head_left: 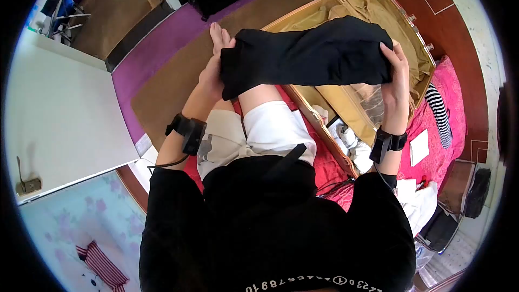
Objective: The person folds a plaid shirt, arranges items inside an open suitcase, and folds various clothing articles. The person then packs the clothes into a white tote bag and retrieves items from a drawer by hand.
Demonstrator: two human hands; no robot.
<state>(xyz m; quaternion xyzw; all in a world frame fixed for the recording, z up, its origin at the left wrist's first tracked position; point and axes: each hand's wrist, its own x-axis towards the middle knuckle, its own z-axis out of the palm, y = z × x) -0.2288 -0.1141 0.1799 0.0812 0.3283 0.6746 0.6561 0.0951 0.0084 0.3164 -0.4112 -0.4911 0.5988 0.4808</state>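
Matte brown matting (pixel 167 84) and a smooth purple strip of flooring (pixel 143 75) run beside a flat, glossy white panel (pixel 70 108); at the other side, glossy red-brown boarding (pixel 459 38) curves behind crinkled pink bedding (pixel 451 94); between them a person in white-and-beige shorts (pixel 278 132) holds a soft, folded black cloth (pixel 303 51) level above the legs, its knit dull and lightly creased, its outline a long, rounded bundle; the bare left hand (pixel 211 70) is closed around one end, some of its fingers hidden by the fabric; the bare right hand (pixel 396 73) grips the opposite end, fingertips curled over the edge, so the piece spans between both palms

Beneath and beyond the right hand stands an open tan suitcase (pixel 373 5) with hard, straight rims, metal catches and a wrinkled, satiny lining; crumpled white cloths (pixel 361 154) lie along its near edge; just outside, on the bedding, rest a ribbed black-and-white striped fabric piece (pixel 439 116) and a flat white square (pixel 419 147); the widest span for movement lies left of the left hand, over the matting, while the right forearm crosses the suitcase's rim in view
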